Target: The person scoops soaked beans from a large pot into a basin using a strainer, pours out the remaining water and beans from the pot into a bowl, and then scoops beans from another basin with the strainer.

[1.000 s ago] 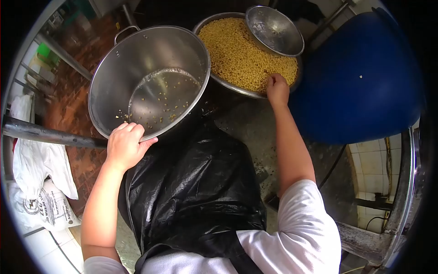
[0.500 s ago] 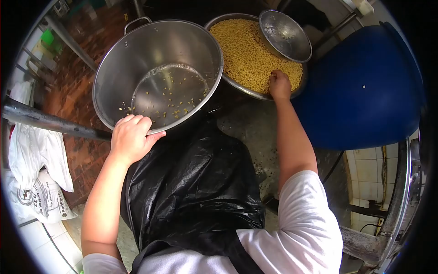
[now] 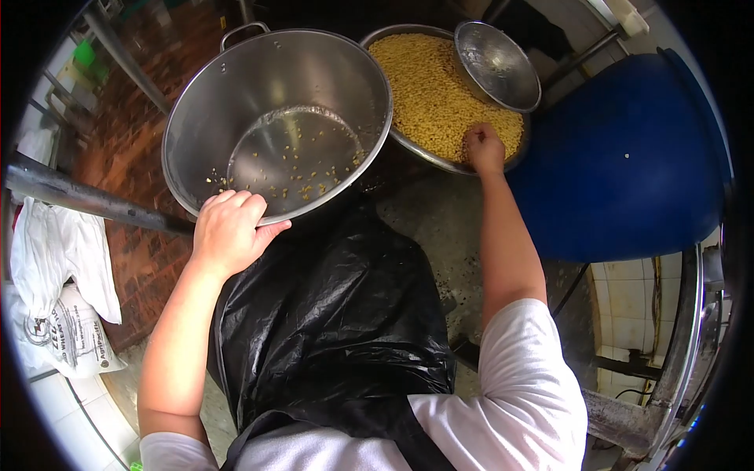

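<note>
At upper left, the steel pot (image 3: 251,78) could rock if the left hand (image 3: 228,235) loosened its grip on the near rim (image 3: 334,195); this forearm (image 3: 174,345) slants up from lower left. Right of top centre, the basin (image 3: 424,156) could shed yellow kernels (image 3: 428,86) over its edge if the right hand (image 3: 484,147) swept outward; that arm (image 3: 510,243) is outstretched, fingers (image 3: 476,136) curled at their surface, whether closed on any I cannot tell.
</note>
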`<act>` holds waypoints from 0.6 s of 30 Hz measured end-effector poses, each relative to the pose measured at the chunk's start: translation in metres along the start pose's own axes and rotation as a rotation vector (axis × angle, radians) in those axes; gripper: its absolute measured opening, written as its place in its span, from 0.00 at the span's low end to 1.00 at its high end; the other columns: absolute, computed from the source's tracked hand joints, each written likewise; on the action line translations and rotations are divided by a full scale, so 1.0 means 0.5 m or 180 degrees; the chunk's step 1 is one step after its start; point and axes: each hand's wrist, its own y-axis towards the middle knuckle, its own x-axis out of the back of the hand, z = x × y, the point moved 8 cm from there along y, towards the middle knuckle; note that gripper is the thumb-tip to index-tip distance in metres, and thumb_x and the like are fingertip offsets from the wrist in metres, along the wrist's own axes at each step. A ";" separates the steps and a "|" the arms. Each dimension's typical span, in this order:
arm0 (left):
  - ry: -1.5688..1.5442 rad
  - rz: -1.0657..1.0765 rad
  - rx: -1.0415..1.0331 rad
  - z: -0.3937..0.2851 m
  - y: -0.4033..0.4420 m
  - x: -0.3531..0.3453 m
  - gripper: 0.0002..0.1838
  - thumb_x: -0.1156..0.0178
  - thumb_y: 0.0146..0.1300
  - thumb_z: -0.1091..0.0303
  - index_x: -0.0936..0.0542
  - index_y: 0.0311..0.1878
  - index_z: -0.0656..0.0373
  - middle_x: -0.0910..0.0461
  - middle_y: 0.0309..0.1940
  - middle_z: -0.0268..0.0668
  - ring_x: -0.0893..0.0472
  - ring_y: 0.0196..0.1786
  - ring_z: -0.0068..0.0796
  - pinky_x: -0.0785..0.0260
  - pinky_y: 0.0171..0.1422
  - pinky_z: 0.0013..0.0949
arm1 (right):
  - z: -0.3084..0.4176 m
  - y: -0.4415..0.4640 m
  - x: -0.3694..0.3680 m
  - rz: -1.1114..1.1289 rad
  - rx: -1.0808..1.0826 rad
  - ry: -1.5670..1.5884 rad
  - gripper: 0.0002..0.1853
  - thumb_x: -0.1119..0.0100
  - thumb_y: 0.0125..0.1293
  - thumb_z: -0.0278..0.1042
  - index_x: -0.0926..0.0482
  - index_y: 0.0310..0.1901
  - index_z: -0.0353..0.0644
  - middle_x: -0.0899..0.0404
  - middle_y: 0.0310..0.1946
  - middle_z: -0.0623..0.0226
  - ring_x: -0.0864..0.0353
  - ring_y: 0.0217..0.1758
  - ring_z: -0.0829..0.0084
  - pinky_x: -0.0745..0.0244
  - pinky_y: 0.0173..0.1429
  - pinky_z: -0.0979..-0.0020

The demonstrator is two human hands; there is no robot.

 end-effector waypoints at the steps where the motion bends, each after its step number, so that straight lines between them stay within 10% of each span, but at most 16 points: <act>1: 0.0008 0.0001 0.0010 -0.001 0.001 0.000 0.25 0.24 0.60 0.43 0.19 0.30 0.57 0.17 0.29 0.39 0.16 0.39 0.47 0.24 0.48 0.50 | -0.034 0.008 -0.005 -0.0029 -0.0309 0.0434 0.07 0.33 0.69 0.34 0.15 0.46 0.44 0.14 0.35 0.57 0.13 0.40 0.56 0.18 0.49 0.57; 8: 0.0010 0.0003 0.0040 0.001 0.000 0.000 0.25 0.23 0.59 0.43 0.19 0.29 0.56 0.17 0.29 0.38 0.16 0.39 0.46 0.23 0.49 0.49 | 0.007 0.006 0.015 0.0484 -0.0791 0.2497 0.06 0.35 0.74 0.30 0.19 0.49 0.42 0.20 0.32 0.72 0.22 0.26 0.77 0.26 0.29 0.71; 18: -0.0151 -0.0255 -0.0099 0.001 -0.002 0.001 0.29 0.26 0.61 0.42 0.25 0.27 0.58 0.22 0.26 0.43 0.20 0.35 0.52 0.27 0.44 0.51 | 0.058 0.012 -0.019 0.1035 -0.0607 0.2341 0.08 0.35 0.73 0.27 0.16 0.49 0.35 0.17 0.34 0.69 0.20 0.30 0.77 0.23 0.35 0.73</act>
